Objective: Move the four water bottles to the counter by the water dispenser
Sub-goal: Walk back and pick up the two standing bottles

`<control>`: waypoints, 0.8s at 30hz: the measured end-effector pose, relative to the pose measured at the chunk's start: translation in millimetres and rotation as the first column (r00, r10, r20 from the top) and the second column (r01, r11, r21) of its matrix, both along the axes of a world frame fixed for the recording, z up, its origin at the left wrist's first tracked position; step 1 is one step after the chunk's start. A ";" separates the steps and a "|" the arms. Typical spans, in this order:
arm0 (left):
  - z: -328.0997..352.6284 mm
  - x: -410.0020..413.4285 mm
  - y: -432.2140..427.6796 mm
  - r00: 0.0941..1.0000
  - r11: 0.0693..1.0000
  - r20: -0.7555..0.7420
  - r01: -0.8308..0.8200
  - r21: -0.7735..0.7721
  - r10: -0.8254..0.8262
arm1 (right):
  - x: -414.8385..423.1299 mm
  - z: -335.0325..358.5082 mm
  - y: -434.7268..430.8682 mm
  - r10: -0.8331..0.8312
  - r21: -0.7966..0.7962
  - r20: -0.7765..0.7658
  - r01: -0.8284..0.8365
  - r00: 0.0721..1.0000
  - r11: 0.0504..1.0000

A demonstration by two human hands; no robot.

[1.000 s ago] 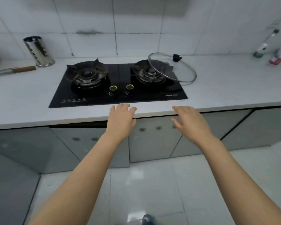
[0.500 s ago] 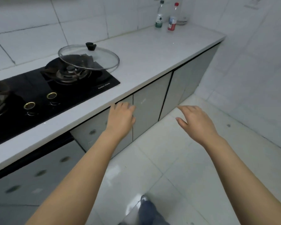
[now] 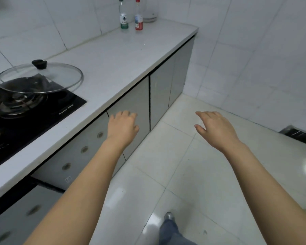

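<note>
Two water bottles stand upright at the far end of the white counter [image 3: 113, 55]: one with a green label [image 3: 124, 16] and, just right of it, one with a red cap and red label [image 3: 138, 16]. A white appliance [image 3: 150, 15] sits behind them against the wall. My left hand [image 3: 123, 128] hovers in front of the cabinet doors, fingers relaxed, holding nothing. Over the floor, my right hand [image 3: 215, 129] is also stretched forward and empty. Both hands are far from the bottles.
A black gas hob [image 3: 34, 110] with a glass lid [image 3: 39, 77] resting on a burner sits at the left. Grey cabinet doors [image 3: 159, 96] run below the counter. Tiled walls close the right side; pale floor tiles [image 3: 175, 165] lie ahead.
The view has swung right along the counter, from facing the hob to facing the far end with the bottles. Both hands stay outstretched and empty.
</note>
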State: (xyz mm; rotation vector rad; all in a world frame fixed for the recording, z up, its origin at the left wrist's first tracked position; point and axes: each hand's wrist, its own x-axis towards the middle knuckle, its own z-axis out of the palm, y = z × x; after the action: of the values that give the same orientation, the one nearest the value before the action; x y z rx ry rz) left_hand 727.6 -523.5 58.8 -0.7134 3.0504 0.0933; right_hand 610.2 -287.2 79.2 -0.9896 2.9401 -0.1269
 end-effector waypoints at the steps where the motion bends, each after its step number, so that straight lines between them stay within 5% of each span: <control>1: 0.6 -9.3 1.4 1.000 1.000 -0.003 -0.003 0.001 0.003 | -9.3 0.2 2.6 -0.003 0.001 0.001 0.003 1.000 1.000; 12: -3.6 -99.0 7.5 0.996 0.999 0.092 -0.015 0.051 0.011 | -99.1 1.5 7.1 0.043 0.138 0.103 -0.057 0.994 0.989; 24: -11.2 -243.2 -61.3 0.998 0.989 -0.069 0.010 0.151 0.001 | -230.7 -9.9 -63.5 0.023 0.130 0.119 -0.039 0.993 0.991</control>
State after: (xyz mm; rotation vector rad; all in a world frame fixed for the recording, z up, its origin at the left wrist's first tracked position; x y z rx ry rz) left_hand 484.4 -584.8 47.6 -0.7071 3.0667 0.3521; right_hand 379.5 -350.7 69.3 -0.9740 2.7850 0.0108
